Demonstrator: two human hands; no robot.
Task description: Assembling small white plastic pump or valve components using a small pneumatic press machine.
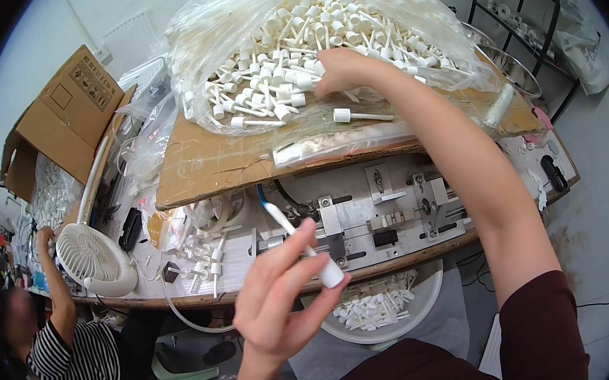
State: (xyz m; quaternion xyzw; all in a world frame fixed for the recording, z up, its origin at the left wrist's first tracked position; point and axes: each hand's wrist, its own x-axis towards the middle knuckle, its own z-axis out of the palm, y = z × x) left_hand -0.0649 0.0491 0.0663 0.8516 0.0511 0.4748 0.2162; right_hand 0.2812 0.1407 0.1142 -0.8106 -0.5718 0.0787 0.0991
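My left hand is raised in front of the bench edge. Its thumb and fingers close around a white applicator cap whose stem slants up and away to the left. My right hand reaches far forward into a heap of white applicator caps in a clear plastic bag. The right fingers are bent in among the caps, and their tips are partly hidden. A single applicator cap lies on the cardboard just nearer than that hand.
Below the cardboard sits a metal fixture on the bench. A white basket with several applicator caps rests at my lap. Left are loose caps, a fan, a carton and a person in a striped shirt.
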